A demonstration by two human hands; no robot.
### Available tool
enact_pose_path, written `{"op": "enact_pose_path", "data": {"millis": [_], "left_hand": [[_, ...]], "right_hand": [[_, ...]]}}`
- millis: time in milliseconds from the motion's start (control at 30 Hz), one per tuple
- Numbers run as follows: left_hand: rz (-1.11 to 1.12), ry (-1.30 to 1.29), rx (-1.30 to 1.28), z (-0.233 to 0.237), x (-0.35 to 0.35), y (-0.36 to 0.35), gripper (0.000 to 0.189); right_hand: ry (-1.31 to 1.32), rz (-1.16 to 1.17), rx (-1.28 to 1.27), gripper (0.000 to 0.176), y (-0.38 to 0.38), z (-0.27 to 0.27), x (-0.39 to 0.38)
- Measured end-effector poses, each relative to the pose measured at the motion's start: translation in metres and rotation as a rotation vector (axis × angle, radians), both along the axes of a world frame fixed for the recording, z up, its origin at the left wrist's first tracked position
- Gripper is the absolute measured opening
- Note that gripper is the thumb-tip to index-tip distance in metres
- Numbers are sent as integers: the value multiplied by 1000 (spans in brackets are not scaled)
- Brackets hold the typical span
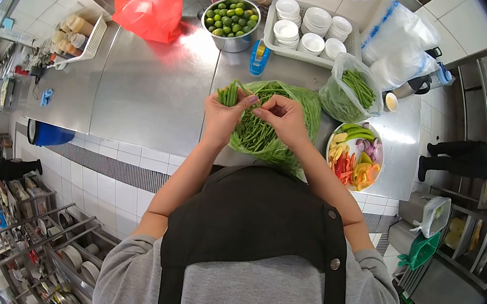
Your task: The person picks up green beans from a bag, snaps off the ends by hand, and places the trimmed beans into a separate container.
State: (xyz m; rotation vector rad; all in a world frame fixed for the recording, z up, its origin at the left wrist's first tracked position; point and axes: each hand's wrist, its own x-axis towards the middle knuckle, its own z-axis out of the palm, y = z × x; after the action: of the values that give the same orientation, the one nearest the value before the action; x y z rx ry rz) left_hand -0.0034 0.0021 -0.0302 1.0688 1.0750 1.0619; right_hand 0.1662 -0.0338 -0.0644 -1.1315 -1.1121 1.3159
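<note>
My left hand (pixel 222 116) is closed around a small bunch of green beans (pixel 227 94), their ends sticking up past my fingers. Close beside it, my right hand (pixel 284 119) pinches with thumb and forefinger near the tip of a bean that reaches across from the left hand. Both hands are above an open green plastic bag (pixel 305 108) full of long green beans (pixel 256 134). A second, clear bag (pixel 336 93) with more green beans (pixel 358 86) stands to the right. Nearer me on that side lies a plate (pixel 350 127) of cut peppers, onion and other vegetables.
Behind the bag are a blue tape dispenser (pixel 259 58), a metal pot (pixel 232 42) of limes and a tray (pixel 295 54) of white bowls. A red plastic bag (pixel 151 10) sits left on the steel counter (pixel 153 92). Another person (pixel 468 156) stands at far right.
</note>
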Motion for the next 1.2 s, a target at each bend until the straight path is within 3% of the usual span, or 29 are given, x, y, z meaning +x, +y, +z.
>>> {"op": "enact_pose_path", "data": {"millis": [167,267,367,467,500,600,667,833,900,1000,1100,1200], "left_hand": [[-56,-18,-6,1,-2,1,11],[-65,-30,-29,1,-1,1,11],[-91,-165,-95,-5,-5,6,12],[-100,-639,-424,-17,-18,16,17],[-177,-866,-516,-23,-25,20,20],[-177,-1065,-560,-38,-32,24,21],[-124,-1015,-573,-38,-32,23,17],[-44,-789,-545,-27,-31,17,3],[-77,-778,-547,-37,-35,18,13],[-148,-852,-560,-52,-41,18,14],[-139,-781,-568,-46,-43,15,15],[-119,-606,-523,-34,-39,13,20]], "right_hand": [[216,95,-112,24,0,11,6],[205,-12,-291,28,3,7,11],[-104,89,-296,25,6,-21,34],[-289,105,-265,13,6,-31,36],[-371,63,-120,9,5,-29,31],[-681,33,230,4,-2,-25,18],[-977,154,352,8,-4,-37,15],[-1165,390,472,9,-14,-50,-20],[-1240,423,547,10,-18,-61,-30],[-1178,418,505,6,-17,-63,-31],[-938,300,382,9,-10,-48,-18],[-463,184,81,17,4,-38,-1]]}}
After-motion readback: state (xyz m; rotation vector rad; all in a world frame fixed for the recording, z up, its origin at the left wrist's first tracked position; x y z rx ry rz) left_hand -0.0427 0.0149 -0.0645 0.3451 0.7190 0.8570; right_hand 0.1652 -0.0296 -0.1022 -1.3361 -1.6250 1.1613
